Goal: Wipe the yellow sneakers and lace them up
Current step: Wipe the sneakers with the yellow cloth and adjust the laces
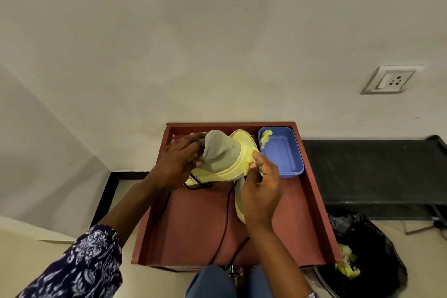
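While held above the red-brown worktop (193, 225), one yellow sneaker (225, 159) sits between both hands. Left hand (177, 162): fingers curled around its heel end. Right hand (261, 191): fingers pinching its yellow side. Black lace (226, 222): trailing down across the worktop. Second yellow sneaker (239, 203): lying under the right hand. Blue tub (281, 152): just beside, holding a yellow cloth (265, 137).

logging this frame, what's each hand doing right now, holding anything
Left hand: fingers curled round the heel end of the yellow sneaker, holding it up.
Right hand: thumb and fingers pinch the sneaker's yellow side.
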